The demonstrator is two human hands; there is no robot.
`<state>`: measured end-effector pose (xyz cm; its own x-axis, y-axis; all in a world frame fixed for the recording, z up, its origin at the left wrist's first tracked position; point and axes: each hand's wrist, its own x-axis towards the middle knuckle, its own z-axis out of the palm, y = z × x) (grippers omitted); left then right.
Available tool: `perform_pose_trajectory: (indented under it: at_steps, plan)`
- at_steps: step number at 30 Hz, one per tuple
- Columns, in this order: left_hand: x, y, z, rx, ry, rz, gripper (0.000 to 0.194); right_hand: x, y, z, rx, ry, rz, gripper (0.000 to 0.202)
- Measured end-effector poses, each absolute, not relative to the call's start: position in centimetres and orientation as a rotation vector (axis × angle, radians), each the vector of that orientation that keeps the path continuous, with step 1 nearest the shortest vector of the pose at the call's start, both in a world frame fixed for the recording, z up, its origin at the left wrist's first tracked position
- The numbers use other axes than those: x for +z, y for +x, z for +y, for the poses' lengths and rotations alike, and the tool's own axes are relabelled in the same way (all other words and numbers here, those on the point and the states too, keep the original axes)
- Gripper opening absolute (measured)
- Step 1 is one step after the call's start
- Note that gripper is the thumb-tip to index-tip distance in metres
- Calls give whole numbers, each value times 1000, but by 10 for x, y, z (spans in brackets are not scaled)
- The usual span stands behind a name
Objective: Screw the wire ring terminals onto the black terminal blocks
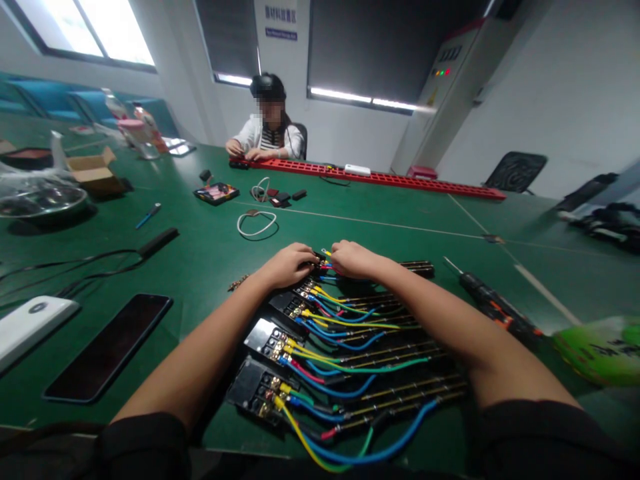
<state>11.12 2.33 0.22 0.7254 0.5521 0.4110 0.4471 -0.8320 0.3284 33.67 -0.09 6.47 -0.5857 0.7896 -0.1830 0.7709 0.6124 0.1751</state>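
Observation:
Several black terminal blocks (257, 387) with brass screws lie in a column on the green table, wired in yellow, blue, red and green to long black bars (400, 400). At the far end of the column, my left hand (294, 265) has its curled fingers on the farthest block (319, 261). Facing it, my right hand (351, 259) is closed with its fingers pinched at a yellow wire end (326, 253) with a ring lug. Red and blue wires show just under the right fingers. My fingertips partly cover the farthest block.
A screwdriver-like tool (493, 300) and a green packet (597, 350) lie right. A phone (110, 347), a white power bank (35, 323) and black cables are left. White cable loops (256, 225) lie ahead. Across the table (200, 247), a person (270, 130) sits by a red rail (400, 181).

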Motion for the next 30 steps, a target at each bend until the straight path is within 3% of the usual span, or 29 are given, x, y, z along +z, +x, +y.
perform_pose_trajectory:
  at_steps: [11, 19, 30]
  plan:
    - [5, 111, 22, 662, 2783, 787, 38, 57, 342, 7, -47, 1399, 2664, 24]
    - [8, 111, 21, 641, 2789, 795, 39, 47, 353, 22, -189, 1257, 2769, 24]
    - [7, 110, 21, 643, 2788, 793, 38, 55, 346, 20, -144, 1231, 2729, 29]
